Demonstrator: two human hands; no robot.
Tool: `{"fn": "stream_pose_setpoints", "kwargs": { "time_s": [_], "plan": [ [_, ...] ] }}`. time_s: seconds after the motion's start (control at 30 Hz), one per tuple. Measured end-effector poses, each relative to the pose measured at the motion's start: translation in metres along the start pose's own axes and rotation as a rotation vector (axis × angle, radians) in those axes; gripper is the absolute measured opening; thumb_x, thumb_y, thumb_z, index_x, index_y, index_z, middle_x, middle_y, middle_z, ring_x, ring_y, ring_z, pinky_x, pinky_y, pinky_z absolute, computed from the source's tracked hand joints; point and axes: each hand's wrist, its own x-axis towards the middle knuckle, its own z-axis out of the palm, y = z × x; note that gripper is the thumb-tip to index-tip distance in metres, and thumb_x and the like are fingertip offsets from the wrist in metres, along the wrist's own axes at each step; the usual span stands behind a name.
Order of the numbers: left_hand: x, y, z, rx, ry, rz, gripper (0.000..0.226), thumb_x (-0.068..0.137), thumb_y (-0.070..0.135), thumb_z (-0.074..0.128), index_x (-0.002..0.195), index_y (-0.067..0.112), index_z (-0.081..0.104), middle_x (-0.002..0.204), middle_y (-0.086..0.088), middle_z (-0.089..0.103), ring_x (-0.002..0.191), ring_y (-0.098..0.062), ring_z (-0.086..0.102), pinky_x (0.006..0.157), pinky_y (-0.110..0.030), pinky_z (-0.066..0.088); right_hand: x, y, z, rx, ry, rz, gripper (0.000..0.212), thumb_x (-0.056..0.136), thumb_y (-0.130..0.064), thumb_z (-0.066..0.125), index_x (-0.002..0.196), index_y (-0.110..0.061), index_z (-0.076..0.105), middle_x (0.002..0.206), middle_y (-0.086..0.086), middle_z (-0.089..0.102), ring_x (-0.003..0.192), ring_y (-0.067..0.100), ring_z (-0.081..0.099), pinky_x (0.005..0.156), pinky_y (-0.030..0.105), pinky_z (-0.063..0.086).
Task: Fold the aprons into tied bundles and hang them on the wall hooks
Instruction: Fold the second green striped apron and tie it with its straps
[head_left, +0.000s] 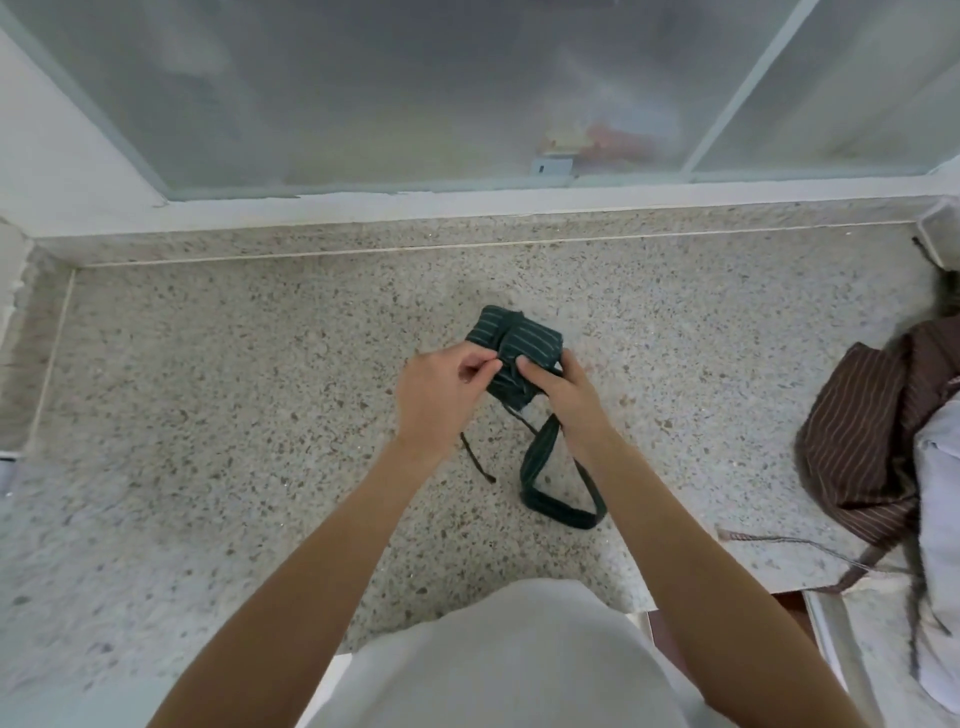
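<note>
A dark green striped apron (519, 340) is folded into a small bundle in the middle of the speckled stone counter (234, 395). My left hand (441, 389) pinches a tie of the bundle at its left side. My right hand (558, 389) grips the bundle's near right side, thumb on top. The apron's wide green neck strap (550, 493) loops loose on the counter towards me, and a thin dark tie end (475, 460) trails by my left wrist.
A brown striped apron (872, 441) lies crumpled at the counter's right edge, its thin tie (789, 543) trailing left. White cloth (940, 519) lies beside it. A frosted window (415, 88) and white sill run along the back.
</note>
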Motion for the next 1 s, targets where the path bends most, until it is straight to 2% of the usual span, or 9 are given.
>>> {"fn": "stream_pose_setpoints", "kwargs": {
  "time_s": [0.1, 0.2, 0.37, 0.47, 0.57, 0.67, 0.77, 0.9, 1.0],
  "plan": [
    [0.018, -0.022, 0.016, 0.012, -0.033, -0.105, 0.012, 0.080, 0.026, 0.072, 0.090, 0.020, 0.074, 0.079, 0.008, 0.073, 0.069, 0.000, 0.065, 0.067, -0.016, 0.053, 0.030, 0.008, 0.011, 0.049, -0.006, 0.093, 0.028, 0.088, -0.014, 0.065, 0.114, -0.016, 0.056, 0.101, -0.005, 0.065, 0.089, 0.007, 0.062, 0.068, 0.014, 0.049],
    [0.035, -0.041, 0.041, -0.057, -0.115, -0.198, 0.015, 0.082, 0.019, 0.071, 0.096, 0.018, 0.073, 0.088, 0.005, 0.073, 0.078, -0.005, 0.067, 0.076, -0.018, 0.053, 0.062, 0.019, 0.008, 0.020, 0.045, 0.152, 0.030, 0.087, -0.021, 0.066, 0.115, -0.018, 0.055, 0.106, -0.003, 0.064, 0.098, 0.013, 0.061, 0.086, 0.027, 0.052],
    [0.053, -0.053, 0.078, -0.067, -0.242, -0.223, 0.016, 0.081, 0.022, 0.072, 0.097, 0.020, 0.074, 0.090, 0.004, 0.073, 0.076, -0.005, 0.064, 0.072, -0.017, 0.051, 0.095, 0.038, -0.015, -0.499, 0.187, 0.232, 0.072, 0.068, -0.069, 0.063, 0.120, -0.021, 0.053, 0.123, 0.003, 0.057, 0.121, 0.024, 0.046, 0.105, 0.040, 0.035],
    [0.054, -0.055, 0.091, -0.063, -0.266, -0.142, 0.016, 0.081, 0.020, 0.072, 0.097, 0.019, 0.074, 0.091, 0.001, 0.072, 0.077, -0.009, 0.065, 0.075, -0.024, 0.053, 0.092, 0.033, -0.029, -0.960, 0.363, -0.154, 0.056, 0.083, -0.043, 0.066, 0.126, -0.011, 0.049, 0.125, 0.011, 0.046, 0.116, 0.028, 0.038, 0.098, 0.033, 0.028],
    [0.054, -0.058, 0.098, -0.084, -0.299, -0.088, 0.019, 0.083, 0.012, 0.068, 0.101, 0.016, 0.073, 0.097, -0.003, 0.070, 0.084, -0.013, 0.063, 0.081, -0.021, 0.048, 0.092, 0.017, -0.032, -0.913, 0.208, -0.567, 0.029, 0.086, -0.012, 0.065, 0.114, -0.009, 0.059, 0.110, 0.008, 0.055, 0.091, 0.017, 0.053, 0.080, 0.024, 0.044],
    [0.054, -0.061, 0.098, -0.062, -0.292, -0.087, 0.019, 0.083, 0.009, 0.067, 0.101, 0.013, 0.073, 0.097, -0.006, 0.071, 0.085, -0.018, 0.065, 0.080, -0.021, 0.049, 0.099, 0.009, -0.025, -1.036, -0.100, -0.662, 0.021, 0.083, -0.002, 0.063, 0.103, -0.008, 0.065, 0.100, 0.006, 0.064, 0.083, 0.019, 0.063, 0.073, 0.030, 0.053],
    [0.046, -0.067, 0.089, -0.069, -0.178, -0.157, 0.017, 0.083, 0.011, 0.068, 0.098, 0.014, 0.071, 0.095, -0.001, 0.070, 0.082, -0.012, 0.064, 0.075, -0.014, 0.048, 0.106, 0.007, -0.021, -1.273, -0.187, -0.712, 0.015, 0.080, -0.004, 0.068, 0.095, -0.006, 0.065, 0.097, 0.010, 0.063, 0.080, 0.028, 0.062, 0.064, 0.033, 0.050],
    [0.030, -0.082, 0.084, 0.326, 0.053, 0.182, 0.007, 0.081, 0.023, 0.068, 0.088, 0.022, 0.070, 0.089, 0.003, 0.067, 0.082, -0.018, 0.060, 0.073, -0.031, 0.047, 0.116, 0.002, -0.020, -1.594, -0.174, -0.860, 0.014, 0.069, -0.003, 0.077, 0.073, -0.010, 0.065, 0.079, 0.008, 0.060, 0.061, 0.025, 0.057, 0.052, 0.027, 0.042],
    [0.021, -0.069, 0.092, 0.399, -0.263, 0.165, 0.028, 0.082, 0.042, 0.064, 0.095, 0.017, 0.065, 0.090, -0.001, 0.064, 0.085, -0.022, 0.060, 0.070, -0.033, 0.045, 0.118, -0.001, -0.010, -1.822, -0.293, -0.999, 0.019, 0.059, -0.002, 0.079, 0.065, -0.012, 0.065, 0.074, 0.005, 0.061, 0.063, 0.021, 0.057, 0.060, 0.029, 0.046]
  ]
}}
